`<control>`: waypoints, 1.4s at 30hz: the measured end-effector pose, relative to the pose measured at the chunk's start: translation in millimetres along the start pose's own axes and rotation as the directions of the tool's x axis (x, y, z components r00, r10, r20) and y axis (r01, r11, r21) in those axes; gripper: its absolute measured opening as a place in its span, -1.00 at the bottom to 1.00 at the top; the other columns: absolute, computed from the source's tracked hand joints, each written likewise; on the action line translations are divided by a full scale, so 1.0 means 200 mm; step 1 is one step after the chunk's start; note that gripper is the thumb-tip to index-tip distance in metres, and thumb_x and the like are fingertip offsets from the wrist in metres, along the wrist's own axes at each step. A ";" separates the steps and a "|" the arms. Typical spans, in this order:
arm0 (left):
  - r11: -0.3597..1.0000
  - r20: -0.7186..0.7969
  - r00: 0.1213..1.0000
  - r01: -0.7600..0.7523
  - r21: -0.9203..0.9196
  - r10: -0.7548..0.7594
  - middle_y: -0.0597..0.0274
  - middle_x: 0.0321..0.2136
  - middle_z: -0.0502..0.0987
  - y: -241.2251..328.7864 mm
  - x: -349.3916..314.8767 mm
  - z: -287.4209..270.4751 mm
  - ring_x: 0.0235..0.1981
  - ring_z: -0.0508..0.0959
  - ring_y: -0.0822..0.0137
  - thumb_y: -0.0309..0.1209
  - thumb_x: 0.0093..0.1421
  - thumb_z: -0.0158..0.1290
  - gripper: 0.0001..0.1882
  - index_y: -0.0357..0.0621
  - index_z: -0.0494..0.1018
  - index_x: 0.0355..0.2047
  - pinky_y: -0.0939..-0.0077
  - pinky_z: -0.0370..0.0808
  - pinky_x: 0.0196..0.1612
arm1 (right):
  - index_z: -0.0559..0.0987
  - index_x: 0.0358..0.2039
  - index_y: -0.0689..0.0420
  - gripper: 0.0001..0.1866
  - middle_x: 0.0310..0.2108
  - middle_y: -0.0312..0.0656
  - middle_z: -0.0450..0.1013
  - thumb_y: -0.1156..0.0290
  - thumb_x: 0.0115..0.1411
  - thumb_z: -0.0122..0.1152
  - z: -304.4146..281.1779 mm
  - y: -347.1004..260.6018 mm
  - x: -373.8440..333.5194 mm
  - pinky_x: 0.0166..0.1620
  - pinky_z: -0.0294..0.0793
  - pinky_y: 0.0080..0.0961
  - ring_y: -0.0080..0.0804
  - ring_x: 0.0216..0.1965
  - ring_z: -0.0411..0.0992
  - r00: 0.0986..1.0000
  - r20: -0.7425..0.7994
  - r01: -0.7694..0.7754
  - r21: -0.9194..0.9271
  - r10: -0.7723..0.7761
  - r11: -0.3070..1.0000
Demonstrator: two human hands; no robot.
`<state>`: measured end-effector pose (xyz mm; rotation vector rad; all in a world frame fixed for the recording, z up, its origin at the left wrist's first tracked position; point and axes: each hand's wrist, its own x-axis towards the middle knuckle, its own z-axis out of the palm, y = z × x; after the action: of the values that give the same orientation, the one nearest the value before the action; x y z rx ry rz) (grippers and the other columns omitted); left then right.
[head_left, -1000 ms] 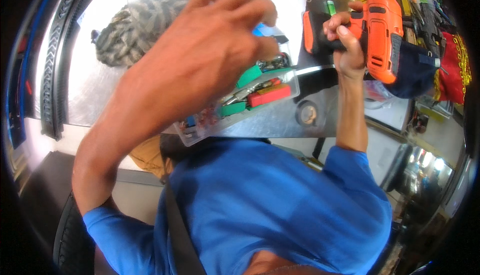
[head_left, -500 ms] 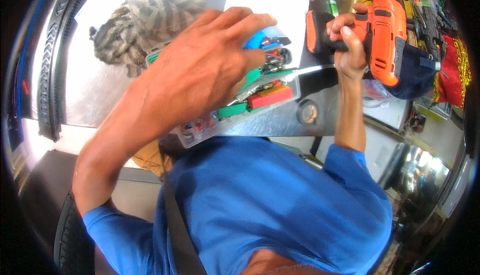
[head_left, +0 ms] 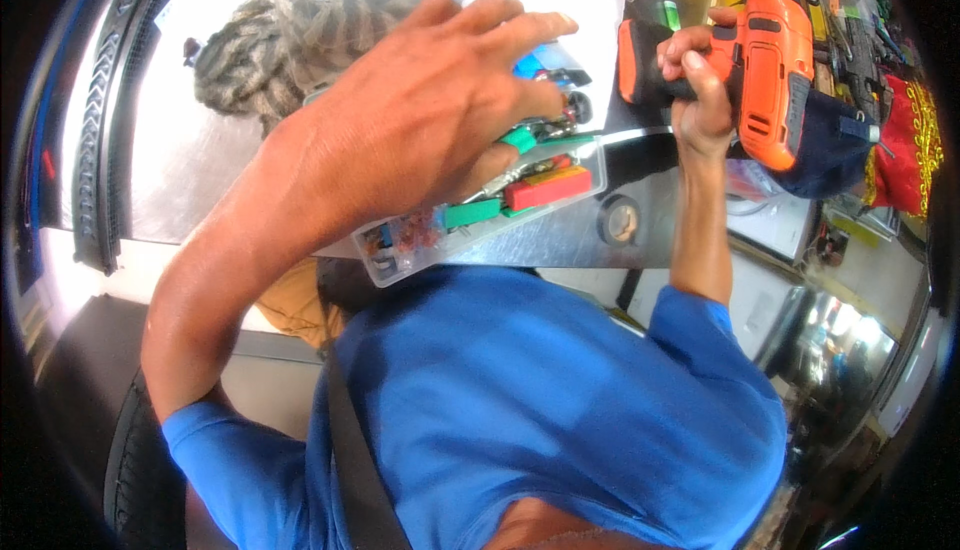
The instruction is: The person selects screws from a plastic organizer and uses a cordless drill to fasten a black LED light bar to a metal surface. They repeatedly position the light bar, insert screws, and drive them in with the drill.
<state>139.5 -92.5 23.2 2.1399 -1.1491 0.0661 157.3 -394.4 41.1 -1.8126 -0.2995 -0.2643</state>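
Observation:
My left hand (head_left: 420,100) is over a clear plastic compartment box (head_left: 480,247), palm down with its fingers stretched apart. Nothing shows in its grasp, though its underside is hidden. Inside the box are a red block-shaped piece (head_left: 548,188), green dividers (head_left: 472,213) and small metal and coloured parts. The hand and wrist cover much of the box's left and far side. On the right, my right hand (head_left: 700,80) is wrapped round the black grip of an orange cordless drill (head_left: 775,80), its black chuck pointing to the far side.
A bundle of grey-brown striped cloth (head_left: 290,40) lies behind the box. A tape roll (head_left: 619,220) lies on the metal table near its front edge. Beyond the drill are a green lighter-like item (head_left: 668,12), a dark blue cap-like item (head_left: 825,145) and red cloth with gold trim (head_left: 905,145).
My left hand has shifted slightly right and away from me over the box, uncovering more of its near left compartment. My right hand keeps the drill in almost the same place.

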 end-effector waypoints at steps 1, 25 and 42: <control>1.000 0.030 0.999 -0.012 -0.008 0.012 0.12 0.38 0.27 0.00 0.00 -0.01 0.37 0.29 0.01 -0.48 -0.02 0.36 -0.52 0.07 0.60 -0.03 -0.06 0.29 0.35 | 0.26 0.12 0.30 -0.45 -0.44 -0.08 0.48 0.52 0.10 0.12 0.00 0.00 0.00 -0.27 0.48 -0.29 -0.40 -0.49 0.35 1.000 0.000 0.000 -0.007 0.000 1.000; 0.995 0.032 0.999 -0.007 -0.098 0.011 0.00 0.36 0.29 -0.01 0.01 -0.04 0.37 0.30 -0.07 -0.65 -0.05 0.27 -0.66 -0.15 0.52 -0.22 0.09 0.35 0.40 | 0.27 0.11 0.32 -0.45 -0.45 -0.08 0.49 0.52 0.08 0.13 0.02 -0.02 0.00 -0.32 0.45 -0.42 -0.35 -0.46 0.41 1.000 -0.013 -0.010 -0.053 0.010 0.999; 0.999 0.100 0.994 -0.052 -0.008 0.052 0.15 0.40 0.27 0.00 0.01 0.00 0.34 0.32 0.09 -0.59 0.02 0.22 -0.51 0.03 0.66 0.00 0.06 0.34 0.33 | 0.27 0.11 0.30 -0.46 -0.45 -0.09 0.48 0.52 0.10 0.13 0.02 -0.02 0.00 -0.32 0.45 -0.42 -0.37 -0.46 0.40 1.000 -0.006 -0.007 -0.034 0.007 0.999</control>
<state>141.5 -93.8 24.1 2.1290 -1.2616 -0.0217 155.3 -389.8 42.7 -1.8454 -0.2859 -0.2715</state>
